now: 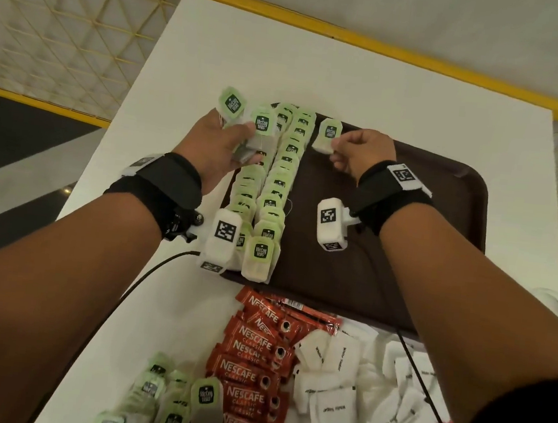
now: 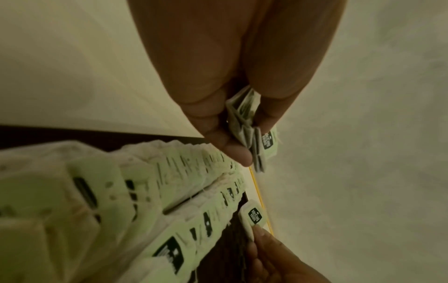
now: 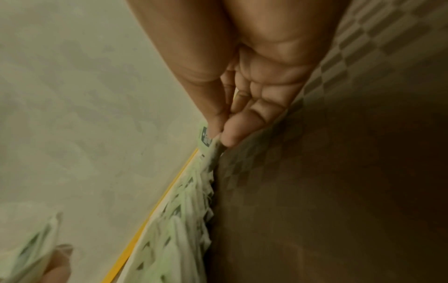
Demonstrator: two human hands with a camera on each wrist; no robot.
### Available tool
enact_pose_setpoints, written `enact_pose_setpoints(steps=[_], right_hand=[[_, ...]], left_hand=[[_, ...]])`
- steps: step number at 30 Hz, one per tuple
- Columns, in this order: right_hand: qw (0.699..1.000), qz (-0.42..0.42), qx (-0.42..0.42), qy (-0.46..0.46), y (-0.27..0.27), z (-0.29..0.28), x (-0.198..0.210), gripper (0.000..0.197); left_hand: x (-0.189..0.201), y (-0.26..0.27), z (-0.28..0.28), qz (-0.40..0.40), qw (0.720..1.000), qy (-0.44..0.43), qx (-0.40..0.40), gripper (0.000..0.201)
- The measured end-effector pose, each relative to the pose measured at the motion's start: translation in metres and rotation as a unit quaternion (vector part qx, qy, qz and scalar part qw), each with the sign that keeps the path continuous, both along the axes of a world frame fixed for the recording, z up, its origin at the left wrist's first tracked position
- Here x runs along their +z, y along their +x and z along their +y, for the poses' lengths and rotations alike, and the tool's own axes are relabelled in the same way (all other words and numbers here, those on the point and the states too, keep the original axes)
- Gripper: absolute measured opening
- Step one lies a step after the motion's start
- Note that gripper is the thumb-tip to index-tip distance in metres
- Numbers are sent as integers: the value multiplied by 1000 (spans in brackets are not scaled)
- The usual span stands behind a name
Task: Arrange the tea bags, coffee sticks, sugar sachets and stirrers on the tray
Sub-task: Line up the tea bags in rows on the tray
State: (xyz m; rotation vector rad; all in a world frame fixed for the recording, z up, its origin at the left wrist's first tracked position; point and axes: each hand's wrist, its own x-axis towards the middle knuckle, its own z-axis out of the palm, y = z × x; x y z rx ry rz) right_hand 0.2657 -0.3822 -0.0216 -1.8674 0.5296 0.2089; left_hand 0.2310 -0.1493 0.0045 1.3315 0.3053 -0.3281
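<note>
Both arms reach out over the white bench [image 1: 370, 83] toward the far end of the brown tray [image 1: 426, 206].

The left hand [image 1: 214, 144] is at about 11 o'clock on the tray, above its left edge. The palm faces right. Its grip is closed on a small bunch of tea bags [image 1: 245, 121], with the thumb on one side and the fingers on the other. The green tags fan out past the fingertips. In the left wrist view the thumb [image 2: 230, 145] presses the bunch against the fingers.

The right hand [image 1: 363, 153] is at about 12 o'clock on the tray, with the wrist bent down. Its grip is closed on one tea bag [image 1: 327, 135], pinched between thumb and first finger. The other fingers are curled in. This tea bag is held just to the right of the two long rows of tea bags [image 1: 273, 183]. Those rows lie on the left side of the tray, running from near to far.

At 6 o'clock, on the bench near the person, lie the other things. There is a loose pile of tea bags [image 1: 168, 403], red coffee sticks [image 1: 250, 370] in the middle, and white sugar sachets [image 1: 364, 403] on the right.
</note>
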Motion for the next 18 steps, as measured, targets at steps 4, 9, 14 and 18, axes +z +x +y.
enact_pose_setpoints(steps=[4,9,14,18], right_hand=[[998,10,17,-63,15,4,-3,13],[990,34,28,-133,23,6,-8,17],[989,-29,22,-144,17,10,2,29],[991,-55,115,29,-4,28,18,23]], left_hand=[[-4,0,-1,-22,999,19,-31,30],[-7,2,-4,-6,1000,-15,-25,18],[-7,3,-12,-16,999,-14,-35,15],[-6,6,-24,-34,998,8,-48,19]])
